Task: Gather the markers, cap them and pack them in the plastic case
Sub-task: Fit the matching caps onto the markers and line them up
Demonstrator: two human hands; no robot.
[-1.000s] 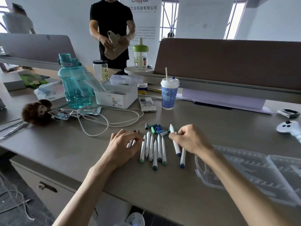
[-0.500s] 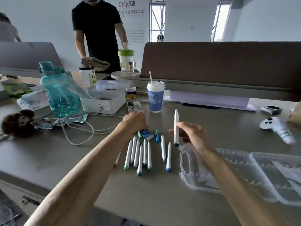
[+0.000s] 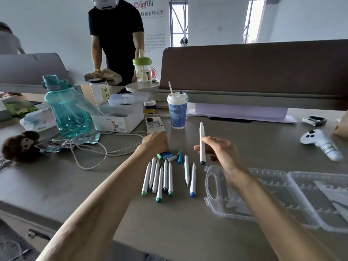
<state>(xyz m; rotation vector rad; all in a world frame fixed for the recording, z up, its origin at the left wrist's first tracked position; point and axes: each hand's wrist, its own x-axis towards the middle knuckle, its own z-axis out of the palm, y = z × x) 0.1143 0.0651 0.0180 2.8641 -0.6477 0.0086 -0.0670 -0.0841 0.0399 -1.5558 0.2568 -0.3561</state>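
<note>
Several white uncapped markers lie side by side on the grey desk, and two more lie just to their right. Loose green, blue and white caps sit in a small pile behind them. My left hand reaches over that pile with its fingers curled down among the caps; what they touch is hidden. My right hand pinches one white marker upright, tip pointing up, dark end down. The clear plastic case lies open flat on the desk at the right, under my right forearm.
A paper cup with a straw, a phone, a white box, a teal water bottle and looped cables crowd the desk behind the markers. A white controller lies at the right. A person stands beyond the desk.
My right hand has lifted one marker off the desk and turned it upright. My left hand has left the row of markers and moved back to the pile of caps.
</note>
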